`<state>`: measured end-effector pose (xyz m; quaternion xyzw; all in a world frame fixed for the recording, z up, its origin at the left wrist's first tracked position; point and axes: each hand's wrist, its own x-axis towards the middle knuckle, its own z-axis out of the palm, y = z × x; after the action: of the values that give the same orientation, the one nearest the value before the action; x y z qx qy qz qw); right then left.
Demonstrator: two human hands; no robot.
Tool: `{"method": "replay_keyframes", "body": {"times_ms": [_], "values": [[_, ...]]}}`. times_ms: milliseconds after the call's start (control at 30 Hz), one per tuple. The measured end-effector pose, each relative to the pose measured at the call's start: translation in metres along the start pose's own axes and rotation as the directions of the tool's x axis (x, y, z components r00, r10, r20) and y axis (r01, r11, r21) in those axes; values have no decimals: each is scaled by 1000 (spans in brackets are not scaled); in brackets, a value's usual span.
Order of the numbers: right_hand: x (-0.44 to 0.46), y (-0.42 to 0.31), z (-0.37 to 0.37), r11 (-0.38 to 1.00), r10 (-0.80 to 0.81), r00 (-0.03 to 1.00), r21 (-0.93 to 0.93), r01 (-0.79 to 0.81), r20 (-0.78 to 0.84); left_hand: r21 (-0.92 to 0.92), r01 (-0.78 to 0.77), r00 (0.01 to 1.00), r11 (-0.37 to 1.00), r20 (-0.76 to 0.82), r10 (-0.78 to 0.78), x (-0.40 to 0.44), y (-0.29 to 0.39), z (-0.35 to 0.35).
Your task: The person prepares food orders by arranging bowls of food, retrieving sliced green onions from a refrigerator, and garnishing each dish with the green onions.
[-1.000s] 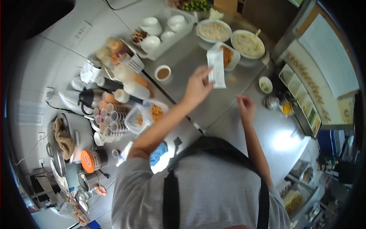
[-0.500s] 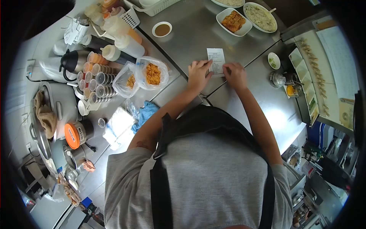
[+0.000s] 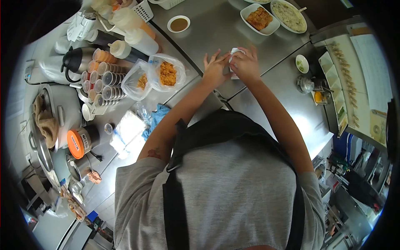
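A white printed receipt [image 3: 233, 75] lies on the steel counter between my hands, its upper part bent and mostly covered by fingers. My right hand [image 3: 246, 66] is over the receipt, with its fingers curled around the paper's upper end. Just to the left, my left hand [image 3: 215, 70] rests with fingers spread, its thumb side against the paper's left edge. Whether the left fingertips press on the receipt is hard to make out.
Ahead are a sauce bowl [image 3: 178, 24], a dish of fried food [image 3: 259, 20] and a creamy oval dish [image 3: 288, 16]. Bags of orange crumbs [image 3: 168, 74], lidded cups [image 3: 111, 92] and squeeze bottles [image 3: 141, 41] stand left. A green-garnish bowl [image 3: 302, 63] and jar [image 3: 305, 85] sit right.
The receipt lay flat with its print showing; now it is bent and largely covered. My right hand has moved up and left over it, while the left hand's fingers have spread.
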<state>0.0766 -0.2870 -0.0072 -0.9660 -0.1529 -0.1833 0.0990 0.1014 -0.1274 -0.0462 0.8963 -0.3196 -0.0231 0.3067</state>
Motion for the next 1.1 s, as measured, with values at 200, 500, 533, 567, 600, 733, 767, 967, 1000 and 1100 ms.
{"method": "replay_keyframes", "body": {"times_ms": [200,500,533,567,600,733,767,967,1000,1100], "values": [[-34,55,-24,974,221,970,-76,-213,105,-15,-11,999,1000,-41,10,0,-1,3],[-31,18,-25,909,272,962,325,-259,7,6,-29,999,1000,-34,30,-2,3,-2],[-31,15,-21,914,266,964,310,-260,25,11,-37,999,999,-36,38,-2,2,-1],[-32,13,-18,919,260,965,294,-261,44,14,-45,998,999,-37,45,-2,1,0],[-34,14,-15,922,251,967,294,-253,46,15,-53,998,999,-38,53,-2,1,0],[-37,19,-10,934,206,978,293,-205,29,27,-108,994,994,-14,108,-4,-5,1],[-38,20,-9,937,193,981,294,-189,17,30,-119,993,992,-3,119,-5,-7,0],[-39,26,-6,933,138,990,338,-124,-16,24,-116,991,993,69,114,-3,-8,-4],[-39,26,-5,938,134,991,327,-119,-23,23,-110,991,994,79,108,-3,-8,-3],[-41,25,-5,950,132,990,290,-113,-48,33,-105,991,994,88,102,-2,-8,-3]]}}
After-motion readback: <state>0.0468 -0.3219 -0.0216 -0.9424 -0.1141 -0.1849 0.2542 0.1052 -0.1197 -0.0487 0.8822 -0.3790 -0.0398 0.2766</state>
